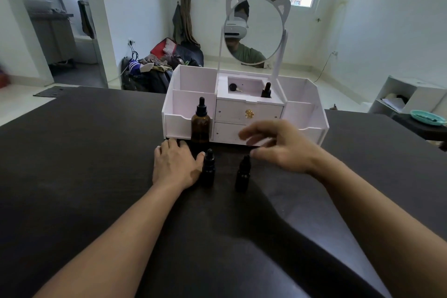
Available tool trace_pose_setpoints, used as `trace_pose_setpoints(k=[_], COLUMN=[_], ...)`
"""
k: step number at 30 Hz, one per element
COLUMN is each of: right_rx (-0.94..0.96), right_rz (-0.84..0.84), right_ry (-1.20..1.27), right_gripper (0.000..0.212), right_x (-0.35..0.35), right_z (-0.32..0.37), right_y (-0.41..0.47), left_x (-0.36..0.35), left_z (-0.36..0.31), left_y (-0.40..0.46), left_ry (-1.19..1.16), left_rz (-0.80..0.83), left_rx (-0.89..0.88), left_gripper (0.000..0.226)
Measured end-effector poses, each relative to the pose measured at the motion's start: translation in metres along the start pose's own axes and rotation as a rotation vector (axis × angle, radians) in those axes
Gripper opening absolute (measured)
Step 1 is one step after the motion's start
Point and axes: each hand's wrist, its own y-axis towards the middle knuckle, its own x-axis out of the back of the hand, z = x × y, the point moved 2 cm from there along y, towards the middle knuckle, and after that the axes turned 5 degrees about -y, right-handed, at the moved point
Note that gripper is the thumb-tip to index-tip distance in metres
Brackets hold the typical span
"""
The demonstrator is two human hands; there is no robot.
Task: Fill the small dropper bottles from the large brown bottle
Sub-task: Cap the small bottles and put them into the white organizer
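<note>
No label reads on the large brown bottle [200, 126] or the two small dropper bottles [208, 168]. The left hand [175, 164] rests flat on the table [84, 152]; the blurred right hand [278, 145] hovers, fingers spread, empty.

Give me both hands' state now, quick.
Left hand: open, flat on the table.
Right hand: open, raised, holding nothing.

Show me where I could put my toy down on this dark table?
Bare table lies left of the left hand, and right of the right hand. Crowded: large brown bottle, two small dropper bottles, white organizer.
</note>
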Motion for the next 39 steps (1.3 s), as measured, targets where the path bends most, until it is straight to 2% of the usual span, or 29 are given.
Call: trace_pose_setpoints(k=[2,5,15,17,23,26,32,39], right_rx=[-0.012,0.013,-0.01,0.011,0.065,0.054,-0.018,-0.181], right_rz=[0.054,0.063,0.064,-0.022,-0.477,-0.559,-0.423,-0.298], right_ry=[-0.026,-0.123,-0.187,-0.19,-0.148,-0.207,-0.465,-0.578], right_gripper=[0.038,0.038,0.029,0.029,0.023,0.024,0.027,0.028], right_x=[-0.011,-0.023,-0.027,-0.017,0.041,0.056,0.04,0.031], right_z=[-0.002,-0.005,-0.005,-0.001,0.03,0.031,0.008,-0.01], right_y=[-0.007,-0.01,-0.008,-0.001,0.047,0.081,0.119,0.129], left_x=[0.0,0.0,0.002,0.002,0.002,0.004,0.001,0.001], left_z=[0.0,0.001,0.0,-0.001,-0.001,-0.001,0.002,0.001], left_y=[0.0,0.0,-0.001,-0.001,-0.003,-0.003,-0.001,-0.002], left_ry=[0.001,0.007,-0.001,-0.003,-0.025,-0.061,-0.045,-0.041], left_rz=[0.009,0.013,0.016,0.017,0.011,0.008,-0.008,-0.007], left_rx=[0.001,-0.003,-0.001,0.0,0.0,0.03,0.001,-0.001], left_gripper=[0.056,0.056,0.056,0.056,0.053,0.052,0.055,0.056])
